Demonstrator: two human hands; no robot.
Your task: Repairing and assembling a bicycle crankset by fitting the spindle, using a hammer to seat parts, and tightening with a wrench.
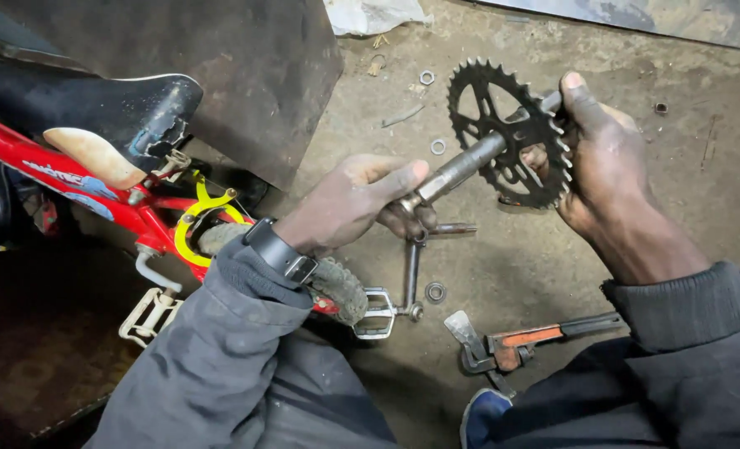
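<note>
While the left hand (357, 204) wraps its fingers around the lower end of a grey metal axle (461, 169), the right hand (598, 158) clamps the black toothed chainring (509, 133) at its right edge, thumb pressed up over the crank arm. Axle and chainring are one assembly, held in the air above the concrete floor (686, 199). Its long axis runs diagonally, low at the left hand and rising up and to the right, and the chainring's flat face is turned toward the camera (slightly tilted). Both hands are closed on it, set apart along its length.

Below lie a second crank arm with a metal pedal (376, 313), a pipe wrench with orange jaws (519, 341), and loose washers (435, 292). A red child's bicycle (79, 170) with a torn black saddle (95, 104) lies at the left.
</note>
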